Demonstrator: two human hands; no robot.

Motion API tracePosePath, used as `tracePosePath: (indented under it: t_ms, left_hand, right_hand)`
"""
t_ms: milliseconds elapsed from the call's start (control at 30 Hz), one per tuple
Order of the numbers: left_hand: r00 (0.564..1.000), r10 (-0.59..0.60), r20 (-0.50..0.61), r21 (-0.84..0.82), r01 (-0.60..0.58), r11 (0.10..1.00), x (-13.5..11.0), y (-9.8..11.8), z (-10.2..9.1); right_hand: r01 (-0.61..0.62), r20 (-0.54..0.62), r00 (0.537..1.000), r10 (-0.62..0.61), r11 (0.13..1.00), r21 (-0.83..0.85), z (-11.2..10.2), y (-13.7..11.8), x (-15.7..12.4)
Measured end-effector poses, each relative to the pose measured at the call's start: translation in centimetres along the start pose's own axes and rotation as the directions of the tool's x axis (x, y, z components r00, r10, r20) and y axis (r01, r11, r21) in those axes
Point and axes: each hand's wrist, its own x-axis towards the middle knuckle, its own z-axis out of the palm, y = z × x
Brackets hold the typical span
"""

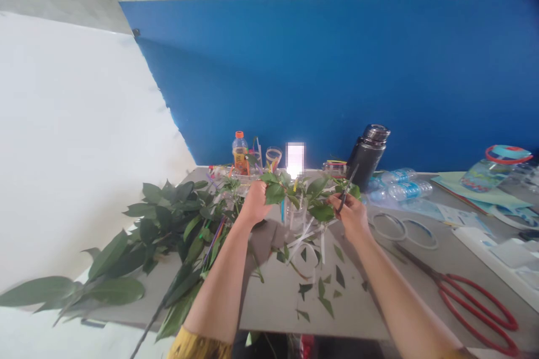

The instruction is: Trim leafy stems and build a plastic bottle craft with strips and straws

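My left hand (255, 205) grips the stem of a leafy green sprig (295, 193) above the grey table (278, 303). My right hand (349, 216) holds small dark scissors (344, 196), their tips up among the leaves at the sprig's right end. White strips (309, 235) and a clear glass container (297, 216) stand just below the sprig, partly hidden by leaves. Several cut leaves (320, 291) lie scattered on the table below my hands. A large pile of long leafy branches (168, 224) spreads to the left of my left forearm and over the table's edge.
Red-handled shears (471, 308) lie at the right. Nearby are white tape rings (389, 227) and plastic water bottles (400, 185). A black thermos (367, 156) and an orange drink bottle (240, 154) stand at the back, before a blue wall panel (295, 67).
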Motion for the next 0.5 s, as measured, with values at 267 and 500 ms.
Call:
tracePosePath:
  t_ms: [267,500]
  left_hand:
    - [0.998,0.054,0.032,0.062,-0.056,0.997,0.0,1.0,-0.2]
    - [1.000,-0.020,-0.014,-0.022,0.020,1.000,-0.1,1.8,-0.1]
  right_hand:
    - [0.012,-0.008,1.000,-0.012,1.000,-0.029,-0.1,0.3,0.1]
    - [-0.011,0.007,1.000,0.012,0.999,-0.033,0.2,0.2,-0.1]
